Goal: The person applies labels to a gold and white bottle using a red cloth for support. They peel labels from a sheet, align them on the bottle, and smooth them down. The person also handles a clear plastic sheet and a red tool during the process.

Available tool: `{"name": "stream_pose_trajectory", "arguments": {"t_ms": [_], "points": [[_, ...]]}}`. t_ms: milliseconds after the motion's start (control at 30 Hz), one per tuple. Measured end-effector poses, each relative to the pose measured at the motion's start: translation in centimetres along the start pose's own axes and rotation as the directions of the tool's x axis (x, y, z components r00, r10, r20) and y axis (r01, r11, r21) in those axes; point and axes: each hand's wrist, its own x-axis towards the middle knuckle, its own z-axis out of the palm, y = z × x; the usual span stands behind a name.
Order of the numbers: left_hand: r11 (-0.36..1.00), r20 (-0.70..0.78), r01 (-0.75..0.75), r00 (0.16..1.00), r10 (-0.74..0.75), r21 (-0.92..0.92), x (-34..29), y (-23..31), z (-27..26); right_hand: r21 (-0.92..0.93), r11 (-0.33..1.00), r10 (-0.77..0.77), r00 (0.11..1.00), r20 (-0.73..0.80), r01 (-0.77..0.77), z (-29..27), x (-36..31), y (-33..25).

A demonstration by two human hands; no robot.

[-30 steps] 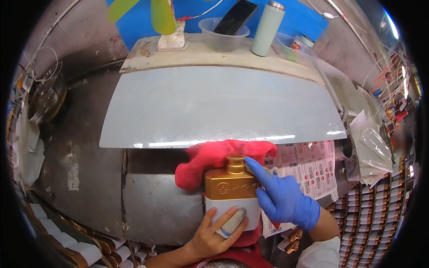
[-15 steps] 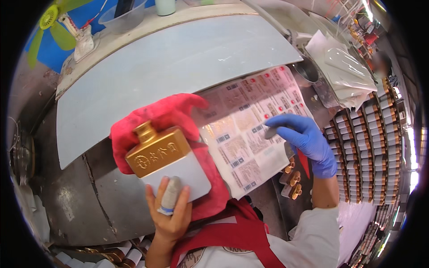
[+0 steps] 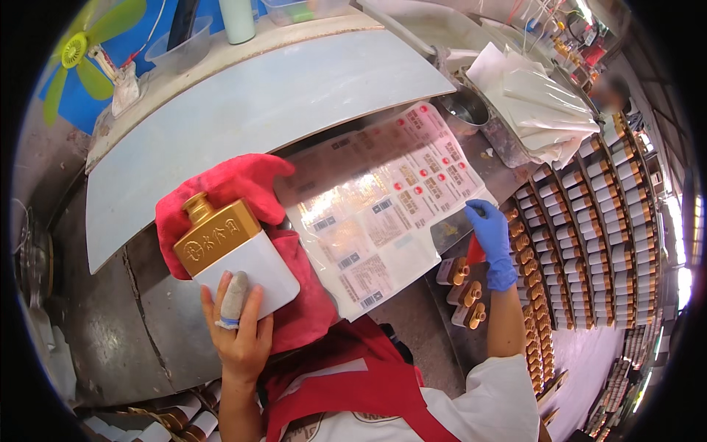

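Note:
A flat bottle point(image 3: 249, 264), gold at the neck and shoulder and white below, lies tilted on a crumpled pink cloth point(image 3: 308, 291). My left hand point(image 3: 241, 346) grips its lower end with the fingers along the white face; a grey sleeve covers one finger. To the right of the bottle is a sheet of printed labels point(image 3: 412, 254), partly bare at its near edge. My right hand point(image 3: 492, 239), in a blue glove, is curled beside the sheet's right edge. A flat red piece point(image 3: 476, 250) sticks out from under its palm. Whether the fingertips pinch anything cannot be made out.
Several gold-topped bottles point(image 3: 464, 293) stand below my right hand, with dense rows of bottles point(image 3: 593, 247) farther right. A pale board point(image 3: 272, 92) spans the back, near a metal bowl point(image 3: 468, 110) and stacked white sheets point(image 3: 534, 103). A green fan point(image 3: 74, 51) stands far left.
My right hand has drawn back from over the label sheet to its right edge, the red piece moving along. My left hand still grips the bottle. The whole view has shifted.

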Motion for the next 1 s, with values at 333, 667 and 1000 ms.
{"name": "stream_pose_trajectory", "arguments": {"t_ms": [333,667,1000], "points": [[1.0,-0.004,-0.006,1.0,0.006,0.022,-0.2,0.0,0.3,-0.373,0.927,-0.015,0.994,-0.106,-0.026,-1.0,9.8,5.5],[1.0,-0.002,0.002,1.0,-0.002,0.01,-0.4,-0.1,0.2,-0.304,0.948,-0.124,0.989,-0.086,0.092,0.2,14.2,11.6],[0.999,-0.007,-0.014,1.0,0.013,-0.043,-0.9,-0.9,0.0,-0.434,0.89,-0.211,0.969,-0.127,0.137,0.5,12.5,8.2]]}}
